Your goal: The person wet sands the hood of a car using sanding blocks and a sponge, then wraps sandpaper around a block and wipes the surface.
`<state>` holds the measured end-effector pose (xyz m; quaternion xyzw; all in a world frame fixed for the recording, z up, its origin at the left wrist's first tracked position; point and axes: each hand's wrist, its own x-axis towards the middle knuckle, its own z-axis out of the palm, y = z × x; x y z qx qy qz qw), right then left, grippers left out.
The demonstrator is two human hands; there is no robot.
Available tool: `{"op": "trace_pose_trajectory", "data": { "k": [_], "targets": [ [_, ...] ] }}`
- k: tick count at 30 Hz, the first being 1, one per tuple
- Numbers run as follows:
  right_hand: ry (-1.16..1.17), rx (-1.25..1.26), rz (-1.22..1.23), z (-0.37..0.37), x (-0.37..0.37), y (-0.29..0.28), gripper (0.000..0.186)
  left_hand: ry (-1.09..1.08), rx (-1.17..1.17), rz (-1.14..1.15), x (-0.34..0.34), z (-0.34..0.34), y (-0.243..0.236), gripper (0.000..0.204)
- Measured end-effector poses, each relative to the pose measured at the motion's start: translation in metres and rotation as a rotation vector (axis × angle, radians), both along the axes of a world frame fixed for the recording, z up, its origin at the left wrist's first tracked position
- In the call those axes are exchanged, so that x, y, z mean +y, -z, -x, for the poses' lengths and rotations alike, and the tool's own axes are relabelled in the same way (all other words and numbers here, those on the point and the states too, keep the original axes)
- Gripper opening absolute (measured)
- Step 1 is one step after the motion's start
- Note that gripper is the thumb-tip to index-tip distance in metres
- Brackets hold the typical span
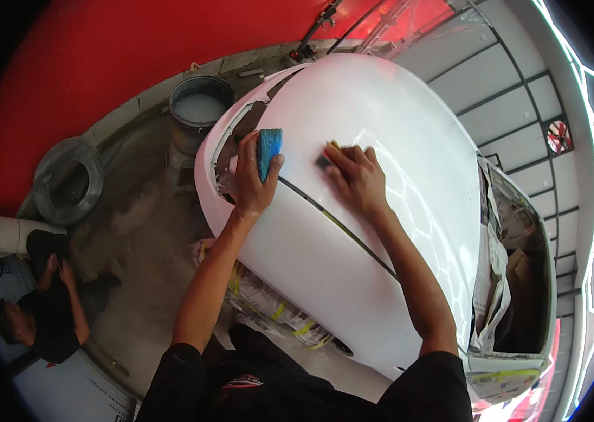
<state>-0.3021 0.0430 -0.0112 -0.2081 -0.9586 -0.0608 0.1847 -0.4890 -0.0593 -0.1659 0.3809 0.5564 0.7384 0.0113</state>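
A blue sponge [269,153] is upright in the grip of my left hand [255,176], above the white car's front fender near the headlight opening [230,144]. My right hand [360,179] is closed around a small tan-and-dark block [326,156], pressed to the glossy white hood [381,105]. Fingers cover much of the block, so its exact kind is hidden. Between my hands runs the dark seam [332,219] where hood and fender meet.
A dark bucket of cloudy water [200,102] stands off the car's front, by the red wall [86,56]. A tire [68,181] lies on the floor. Another person [47,316] sits at lower left. Masking paper [269,299] covers the wheel area; more paper [495,288] hangs at the windshield.
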Motion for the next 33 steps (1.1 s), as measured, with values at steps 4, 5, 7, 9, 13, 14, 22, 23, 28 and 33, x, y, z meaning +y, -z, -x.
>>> {"op": "trace_pose_trajectory", "data": {
  "k": [4,5,7,9,13,14,22,23,28,33],
  "targets": [
    [0.020,-0.118,0.012,-0.141,-0.076,-0.034,0.047,0.087,0.030,0.058,0.016,-0.034,-0.042,0.058],
    [-0.022,-0.149,0.048,-0.150,-0.074,-0.039,0.046,0.112,0.087,0.085,0.017,-0.044,-0.048,0.058],
    [-0.087,-0.172,0.096,-0.132,-0.038,-0.043,0.046,0.134,0.143,0.112,0.014,-0.049,-0.053,0.058],
    [-0.100,-0.183,0.142,-0.091,0.016,-0.043,0.045,0.095,0.179,0.202,0.012,-0.050,-0.055,0.060],
    [0.102,-0.126,0.029,0.038,0.156,-0.030,0.040,0.092,0.154,0.195,0.002,-0.043,-0.062,0.061],
    [0.184,-0.133,0.014,0.059,0.180,-0.028,0.042,0.086,0.165,0.197,0.005,-0.045,-0.062,0.061],
    [0.145,0.063,0.036,0.009,0.084,0.003,0.034,0.011,0.199,0.217,0.013,-0.042,-0.047,0.060],
    [0.130,0.062,0.047,-0.014,0.044,-0.009,0.035,0.029,0.167,0.254,0.009,-0.038,-0.052,0.060],
    [0.110,-0.106,-0.014,-0.189,-0.076,-0.049,0.049,0.038,0.156,0.216,0.019,-0.052,-0.062,0.061],
    [0.028,-0.131,0.100,-0.143,-0.007,-0.049,0.048,0.016,0.215,0.299,0.015,-0.052,-0.057,0.065]
  ]
}}
